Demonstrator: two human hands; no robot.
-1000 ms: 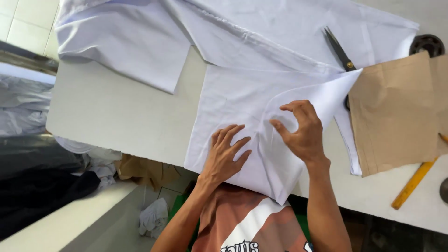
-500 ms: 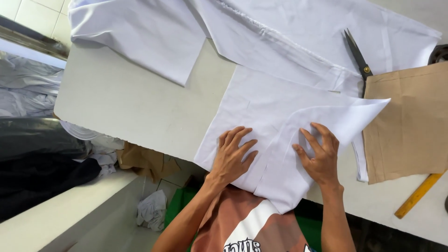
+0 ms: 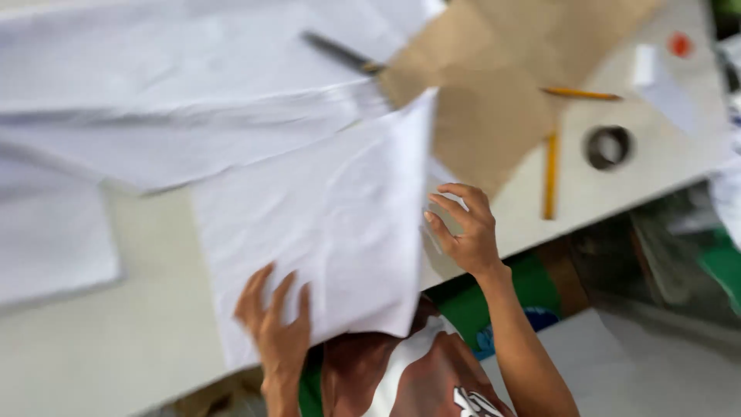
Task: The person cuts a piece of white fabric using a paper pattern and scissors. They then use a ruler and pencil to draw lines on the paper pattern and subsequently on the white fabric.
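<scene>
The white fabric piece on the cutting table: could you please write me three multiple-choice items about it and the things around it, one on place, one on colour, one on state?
1. Where does the brown paper pattern lie?
A. Under the person's left hand
B. Beyond the white fabric piece, toward the right
C. On the floor

2. What colour is the ruler?
A. Yellow
B. Blue
C. Black

3. How is the right hand?
A. Clenched in a fist
B. Gripping the scissors
C. Open, fingers spread at the fabric's right edge

Answers: 1 B, the paper sits on the table past the fabric's upper right corner. 2 A, the strip beside the tape roll is yellow. 3 C, the fingers are apart beside the edge, while the left hand lies flat on the fabric's lower part.
</scene>
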